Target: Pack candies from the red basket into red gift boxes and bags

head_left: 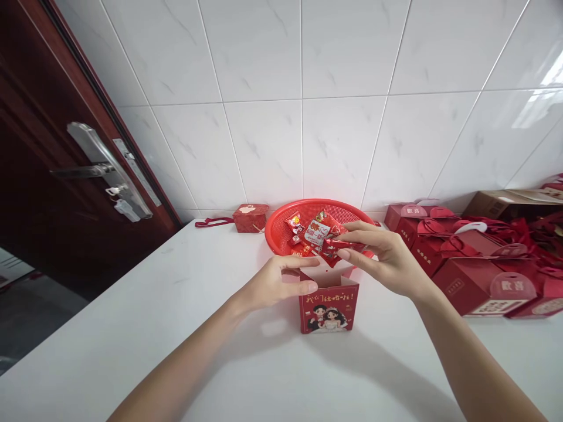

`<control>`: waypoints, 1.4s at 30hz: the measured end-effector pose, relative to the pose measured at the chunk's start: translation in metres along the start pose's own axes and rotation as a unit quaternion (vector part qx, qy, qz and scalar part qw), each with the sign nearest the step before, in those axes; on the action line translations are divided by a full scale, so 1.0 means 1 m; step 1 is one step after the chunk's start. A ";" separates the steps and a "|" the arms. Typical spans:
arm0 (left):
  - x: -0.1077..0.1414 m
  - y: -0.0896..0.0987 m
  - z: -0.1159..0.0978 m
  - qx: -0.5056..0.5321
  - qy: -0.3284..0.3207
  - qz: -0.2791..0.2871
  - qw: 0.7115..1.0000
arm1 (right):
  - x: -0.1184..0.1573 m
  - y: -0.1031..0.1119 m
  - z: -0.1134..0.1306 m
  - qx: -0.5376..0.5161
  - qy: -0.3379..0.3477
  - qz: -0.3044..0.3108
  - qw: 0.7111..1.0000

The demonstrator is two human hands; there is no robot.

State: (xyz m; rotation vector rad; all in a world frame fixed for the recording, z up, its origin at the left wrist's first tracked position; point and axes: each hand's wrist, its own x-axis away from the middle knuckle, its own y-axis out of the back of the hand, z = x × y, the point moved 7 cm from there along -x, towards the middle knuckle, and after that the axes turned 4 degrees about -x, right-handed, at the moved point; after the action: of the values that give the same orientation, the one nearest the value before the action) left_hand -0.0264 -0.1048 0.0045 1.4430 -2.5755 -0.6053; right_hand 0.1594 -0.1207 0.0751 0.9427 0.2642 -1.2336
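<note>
A red gift box [329, 310] with a cartoon bride and groom stands upright on the white table, its top open. My left hand [278, 281] grips its upper left side, thumb in front and fingers over the opening. My right hand [383, 253] pinches a red candy packet [341, 247] between thumb and fingers, above the back of the box. Right behind stands a red plastic basket [273, 225] with several wrapped sweets [295, 224] and a larger red-and-white packet [317, 232]. The inside of the box is mostly hidden.
At the right, several closed red gift boxes [468, 284] crowd together, with a brown cardboard box [512, 205] behind. A small red box [250, 219] with a ribbon [214, 222] lies left of the basket. Tiled wall [264, 152] bounds the table's back; a dark door [48, 205] stands left.
</note>
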 end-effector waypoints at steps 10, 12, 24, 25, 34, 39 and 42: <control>-0.001 -0.003 0.000 0.044 0.003 0.011 0.999 | -0.001 -0.004 0.001 -0.006 -0.001 0.004 1.000; -0.001 -0.003 -0.003 0.039 -0.005 0.007 0.999 | -0.001 -0.003 0.001 -0.015 -0.006 -0.012 1.000; -0.003 0.005 0.002 -0.019 -0.026 -0.031 0.999 | 0.000 0.010 -0.001 -0.087 -0.028 -0.035 0.995; -0.003 0.004 0.000 -0.012 -0.028 -0.019 0.999 | 0.000 0.007 -0.002 -0.090 -0.033 -0.019 0.995; -0.002 0.004 0.001 -0.022 -0.017 -0.001 1.000 | 0.007 -0.007 0.001 0.002 -0.027 0.134 0.991; -0.002 0.003 0.001 -0.033 -0.015 -0.003 0.999 | 0.008 -0.004 0.007 0.019 -0.015 0.181 0.983; -0.002 0.000 -0.002 -0.022 -0.025 0.020 0.999 | 0.010 -0.009 0.009 0.040 -0.017 0.200 0.979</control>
State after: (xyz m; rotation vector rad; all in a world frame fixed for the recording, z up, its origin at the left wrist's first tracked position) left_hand -0.0243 -0.1040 0.0066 1.3765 -2.6054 -0.6953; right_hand 0.1524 -0.1340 0.0701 0.9868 -0.0069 -0.8934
